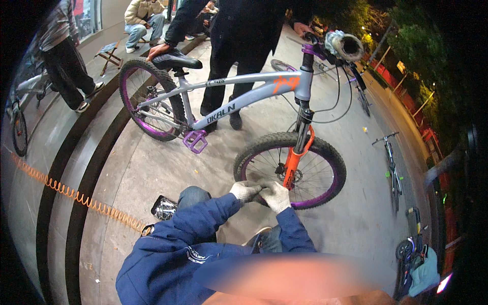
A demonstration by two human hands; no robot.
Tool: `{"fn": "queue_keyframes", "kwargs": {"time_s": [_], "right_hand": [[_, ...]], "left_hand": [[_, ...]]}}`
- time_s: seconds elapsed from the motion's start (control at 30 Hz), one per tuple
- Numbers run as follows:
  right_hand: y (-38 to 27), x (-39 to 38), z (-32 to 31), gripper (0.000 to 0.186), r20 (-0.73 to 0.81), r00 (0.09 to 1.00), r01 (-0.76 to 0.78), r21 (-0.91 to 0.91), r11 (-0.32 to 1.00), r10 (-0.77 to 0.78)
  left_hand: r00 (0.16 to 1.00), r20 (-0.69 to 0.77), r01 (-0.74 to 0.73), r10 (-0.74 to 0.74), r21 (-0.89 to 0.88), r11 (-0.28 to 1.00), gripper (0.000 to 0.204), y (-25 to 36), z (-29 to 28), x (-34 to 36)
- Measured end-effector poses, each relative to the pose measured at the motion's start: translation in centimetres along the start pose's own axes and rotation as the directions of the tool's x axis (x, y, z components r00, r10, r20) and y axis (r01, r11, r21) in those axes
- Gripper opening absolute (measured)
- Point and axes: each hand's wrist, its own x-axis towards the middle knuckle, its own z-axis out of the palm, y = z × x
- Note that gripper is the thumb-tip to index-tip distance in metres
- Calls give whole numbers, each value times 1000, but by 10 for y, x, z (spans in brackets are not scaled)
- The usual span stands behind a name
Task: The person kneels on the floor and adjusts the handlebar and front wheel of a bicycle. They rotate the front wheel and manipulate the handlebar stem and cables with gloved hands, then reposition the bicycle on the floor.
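My left hand and my right hand, both in whitish knit gloves, meet at the lower left of the front tyre of a grey bicycle with an orange fork and purple rims. Their fingers are closed together against the wheel; whatever they pinch is hidden. The bicycle stands upright across the view, with a purple pedal. A shiny black bag or container lies left of my knee, and an orange coiled hose runs in from the left to beside my left arm.
A standing person in dark clothes has one hand on the saddle, another by the handlebar. Dark-edged steps run along the left, with other people and a folding stool. More bicycles stand right.
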Motion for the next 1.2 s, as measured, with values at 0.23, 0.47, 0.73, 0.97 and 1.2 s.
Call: {"fn": "queue_keyframes", "kwargs": {"time_s": [0.23,0.47,0.73,0.97,1.2], "right_hand": [[-3,-13,-4,25,-37,992,-118,-9,993,118],[-29,-4,-49,18,-254,960,-59,225,973,117],[-111,88,-223,22,-624,782,265,349,899,12],[-176,147,-287,26,-707,649,471,85,878,-280],[-191,173,-280,29,-680,672,417,20,909,-294]], "left_hand": [[991,83,106,-102,-51,993,25,-2,0,-3],[965,220,-222,146,379,898,41,70,19,-14],[534,337,-845,776,172,507,37,267,163,-45],[275,473,-887,837,462,30,47,312,225,-82],[302,546,-408,782,815,-412,72,317,246,-95]]}}
